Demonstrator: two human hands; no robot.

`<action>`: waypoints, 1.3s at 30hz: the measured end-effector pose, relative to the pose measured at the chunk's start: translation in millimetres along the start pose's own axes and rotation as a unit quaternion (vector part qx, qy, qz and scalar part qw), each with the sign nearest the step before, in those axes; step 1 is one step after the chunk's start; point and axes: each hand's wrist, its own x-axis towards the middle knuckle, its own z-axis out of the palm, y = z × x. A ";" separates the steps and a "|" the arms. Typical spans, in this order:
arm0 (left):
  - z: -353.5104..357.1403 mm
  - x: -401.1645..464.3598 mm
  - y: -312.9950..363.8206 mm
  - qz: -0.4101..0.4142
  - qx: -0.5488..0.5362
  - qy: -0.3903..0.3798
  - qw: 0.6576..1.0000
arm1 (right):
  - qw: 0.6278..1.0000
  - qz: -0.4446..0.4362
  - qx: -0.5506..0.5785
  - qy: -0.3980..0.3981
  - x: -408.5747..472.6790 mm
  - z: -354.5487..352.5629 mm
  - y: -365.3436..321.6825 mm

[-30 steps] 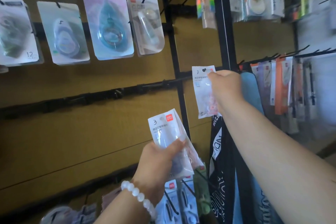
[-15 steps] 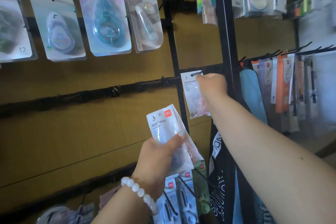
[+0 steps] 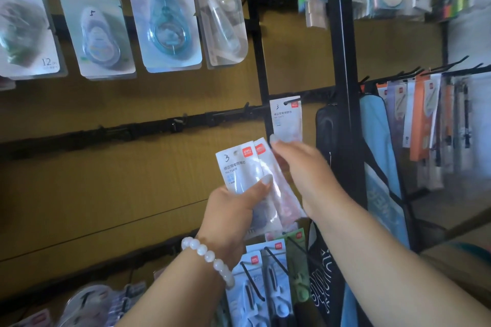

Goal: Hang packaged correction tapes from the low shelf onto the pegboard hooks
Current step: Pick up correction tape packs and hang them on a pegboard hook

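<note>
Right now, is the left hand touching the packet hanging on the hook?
Apart. The head view shows the left hand gripping other packets, well below the hung packet.

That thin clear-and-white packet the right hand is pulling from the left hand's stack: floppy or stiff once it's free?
Probably floppy: the clear-and-white plastic packet is a thin film sleeve, not a card blister. Likely light, since the left hand holds the stack by a thumb pinch. Its glossy film may slip in the right hand.

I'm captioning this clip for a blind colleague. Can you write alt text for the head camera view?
A left hand grips a small stack of packets while the right hand pinches the rear one. Just above, one packet hangs on a black hook of a brown display board, below a row of hanging correction tapes.
</note>
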 end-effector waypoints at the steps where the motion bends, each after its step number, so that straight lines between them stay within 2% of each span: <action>1: -0.6 -0.6 0.6 0.004 0.003 0.004 1.000 | 0.999 0.024 0.007 -0.031 -6.5 2.6 2.3; 4: -1.6 -3.4 3.1 0.010 0.009 0.021 1.000 | 1.000 0.010 -0.005 -0.016 -15.8 2.6 4.3; 8: -6.5 -0.5 0.2 0.001 -0.009 0.057 0.998 | 0.993 -0.005 0.017 0.115 -3.9 -25.9 -14.8; 13: -6.0 -4.0 -0.9 -0.023 -0.028 0.027 0.999 | 0.980 -0.066 0.032 0.187 31.7 -43.6 -35.8; 18: -1.3 -9.0 -4.0 -0.037 -0.028 0.012 0.999 | 0.983 -0.074 0.002 0.166 49.3 -43.1 -43.4; 28: 0.6 -13.5 -4.9 -0.065 -0.020 0.028 0.997 | 0.992 0.009 0.011 0.124 78.3 -28.8 -37.8; 34: 1.6 -12.4 -0.7 -0.066 -0.027 0.037 0.997 | 0.991 0.036 -0.061 0.112 102.9 -13.4 -30.8; 36: 1.3 -10.1 -1.3 -0.059 -0.020 0.043 0.997 | 0.986 0.023 -0.097 0.131 101.9 -13.7 -24.1; 39: 3.2 -8.8 -2.6 -0.026 0.006 0.041 0.999 | 0.967 -0.033 -0.152 0.201 77.1 -17.0 -11.4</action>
